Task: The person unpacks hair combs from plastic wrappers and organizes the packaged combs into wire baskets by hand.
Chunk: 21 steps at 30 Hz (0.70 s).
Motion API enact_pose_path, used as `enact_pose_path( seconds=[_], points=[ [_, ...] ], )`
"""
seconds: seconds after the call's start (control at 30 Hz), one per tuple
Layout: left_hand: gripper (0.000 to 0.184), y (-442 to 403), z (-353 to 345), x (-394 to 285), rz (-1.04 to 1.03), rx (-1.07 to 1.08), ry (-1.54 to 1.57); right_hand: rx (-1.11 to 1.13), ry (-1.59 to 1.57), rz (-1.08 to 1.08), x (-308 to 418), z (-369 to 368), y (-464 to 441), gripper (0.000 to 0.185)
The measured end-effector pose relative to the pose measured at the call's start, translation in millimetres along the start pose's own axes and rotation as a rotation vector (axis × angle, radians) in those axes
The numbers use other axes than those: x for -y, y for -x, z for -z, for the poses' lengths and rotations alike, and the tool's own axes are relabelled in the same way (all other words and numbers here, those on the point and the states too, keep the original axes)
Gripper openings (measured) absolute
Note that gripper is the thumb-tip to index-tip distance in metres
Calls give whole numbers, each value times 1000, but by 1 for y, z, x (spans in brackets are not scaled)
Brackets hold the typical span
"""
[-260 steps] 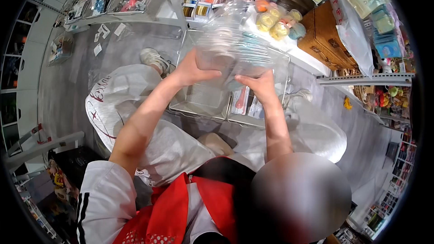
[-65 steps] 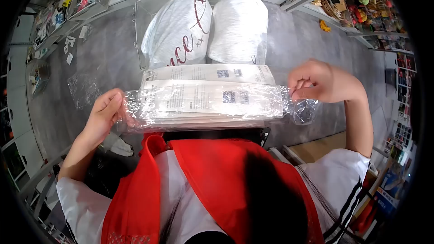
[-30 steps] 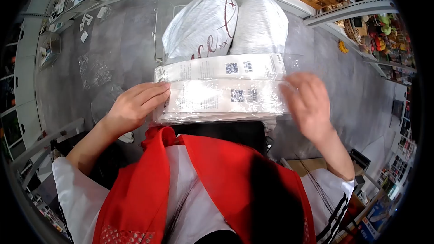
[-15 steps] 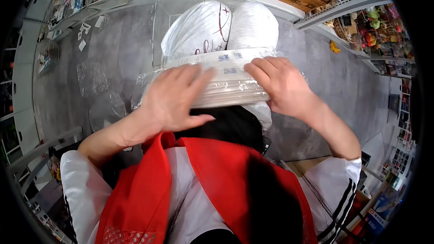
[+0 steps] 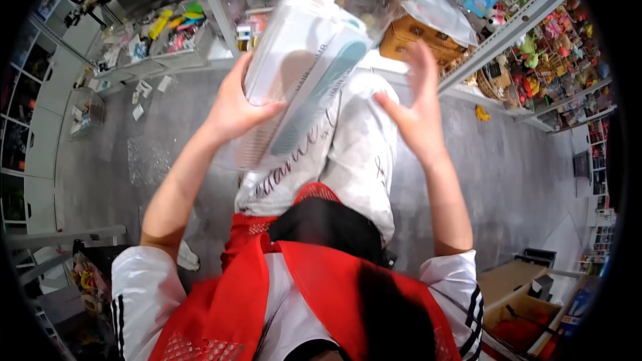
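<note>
A stack of packaged hair combs (image 5: 294, 73) in clear plastic, with a pink comb and a teal comb showing through the top pack, is held up tilted above the white-trousered legs. My left hand (image 5: 241, 103) grips its left side, thumb across the front. To the right of the stack, my right hand (image 5: 413, 97) is raised with its fingers apart, slightly blurred, holding nothing. Printed lettering runs lengthwise between the two combs.
Shelves (image 5: 160, 60) with colourful goods stand at the upper left. A brown wicker box (image 5: 421, 39) sits on the shelf ahead. Small toys hang behind a metal rail (image 5: 505, 33) at right. Clear plastic wrap (image 5: 148, 160) lies on the floor at left, and an open cardboard box (image 5: 521, 314) stands lower right.
The stack has gone from lying flat on the lap, print side up, to raised and tilted with the combs showing. My right hand has come off it. The view has shifted to show more shelf.
</note>
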<state>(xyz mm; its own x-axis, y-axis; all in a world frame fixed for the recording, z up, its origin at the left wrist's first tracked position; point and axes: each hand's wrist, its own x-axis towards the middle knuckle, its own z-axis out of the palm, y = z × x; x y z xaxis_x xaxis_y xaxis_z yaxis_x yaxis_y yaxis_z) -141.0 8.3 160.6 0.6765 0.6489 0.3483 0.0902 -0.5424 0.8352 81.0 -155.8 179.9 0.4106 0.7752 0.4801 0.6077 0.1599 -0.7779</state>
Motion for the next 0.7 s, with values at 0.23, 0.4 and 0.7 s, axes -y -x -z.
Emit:
enact_pose_path(
  seconds=[0.23, 0.4, 0.7],
  points=[
    [83, 18, -28, 12, 82, 73, 711, 136, -634, -121, 26, -57, 5, 86],
    [91, 7, -31, 1, -16, -25, 830, 173, -628, -240, 3, -55, 20, 82],
    [53, -44, -3, -50, 10, 107, 677, 134, -796, -105, 29, -29, -25, 71]
  ],
)
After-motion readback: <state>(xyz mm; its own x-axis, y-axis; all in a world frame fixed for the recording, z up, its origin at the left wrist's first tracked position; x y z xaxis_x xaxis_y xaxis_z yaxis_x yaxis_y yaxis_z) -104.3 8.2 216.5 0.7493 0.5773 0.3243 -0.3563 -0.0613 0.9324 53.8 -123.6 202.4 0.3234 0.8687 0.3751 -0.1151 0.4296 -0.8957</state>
